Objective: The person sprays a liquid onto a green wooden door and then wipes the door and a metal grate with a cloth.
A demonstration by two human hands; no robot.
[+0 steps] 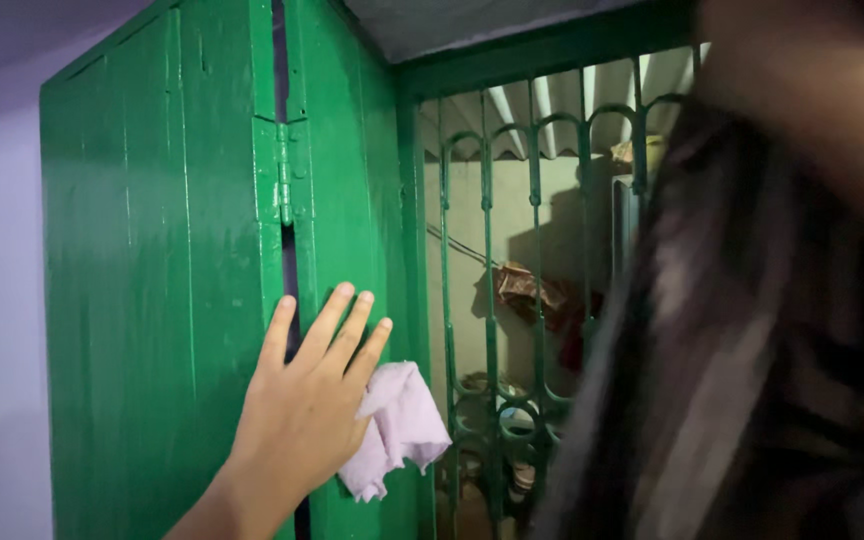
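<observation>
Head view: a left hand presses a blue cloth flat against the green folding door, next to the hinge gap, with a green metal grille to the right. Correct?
Not quite. The head view shows the cloth is pale pink, not blue. The rest holds: the left hand presses it flat against the green folding door beside the hinge gap, with the green metal grille to the right.

One cloth (399, 425), two door panels (152, 300), one hinge (283, 175)

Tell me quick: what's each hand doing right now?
Left hand: open, fingers spread, pressing a pink cloth flat against the green door.
Right hand: cannot be told; only a blurred arm and dark fabric show at the right edge.
</observation>
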